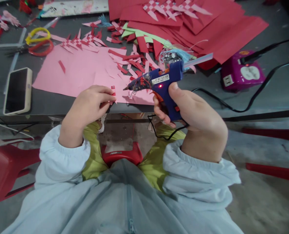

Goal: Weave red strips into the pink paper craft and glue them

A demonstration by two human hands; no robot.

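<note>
My right hand [183,105] is wrapped round the handle of a blue hot glue gun [167,78], whose red light is lit. Its nozzle points left, and a clear glue stick [199,60] sticks out of the back. The fingers of my left hand [92,102] are pinched on a small red and white woven paper piece [113,91] with a dark eye-like dot, mostly hidden by the fingers. The gun's tip is a little to the right of that piece, apart from it. Beneath both lies a pink paper sheet [86,71].
Red and pink paper strips [134,61] lie heaped behind the sheet. Woven paper fish [77,42] rest on it, others on red paper sheets [232,35]. Scissors [41,40] and a phone [18,91] are at left. A purple power socket [242,71] with black cables stands at right.
</note>
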